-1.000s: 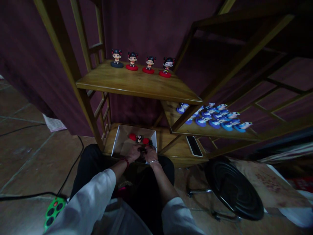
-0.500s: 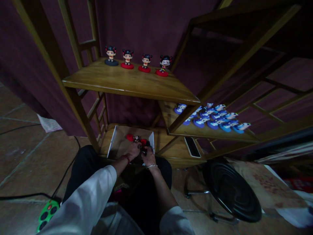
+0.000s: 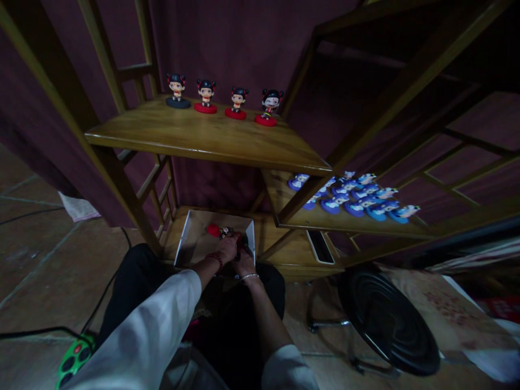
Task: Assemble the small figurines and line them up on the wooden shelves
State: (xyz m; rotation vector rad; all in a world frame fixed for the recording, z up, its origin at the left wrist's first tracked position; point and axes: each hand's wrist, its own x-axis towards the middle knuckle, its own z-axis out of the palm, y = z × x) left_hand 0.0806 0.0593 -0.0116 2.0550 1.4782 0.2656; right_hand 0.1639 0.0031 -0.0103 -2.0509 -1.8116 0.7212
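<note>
A shallow white cardboard box (image 3: 182,238) rests on the lowest shelf, in front of my knees. Inside it lies a small figurine (image 3: 223,232) with a dark head, beside a round red base (image 3: 213,230). My left hand (image 3: 228,247), with a red bead bracelet, is closed at the box's right half, its fingers on a dark and red figurine (image 3: 243,239). Against it, my right hand (image 3: 245,264) is closed round the same figurine from below. The fingers partly hide the figurine, and the light is dim.
Several figurines (image 3: 206,93) on red or dark bases line the upper shelf (image 3: 203,132). Blue and purple figurines (image 3: 335,202) crowd the right shelf. A phone-like white-edged object (image 3: 320,247) lies below them. A black stool (image 3: 388,322) stands right; a green power strip (image 3: 75,357) lies left.
My left hand has shifted slightly right, closer over my right hand and the figurine. The right hand has turned a little. The camera view has shifted slightly.
</note>
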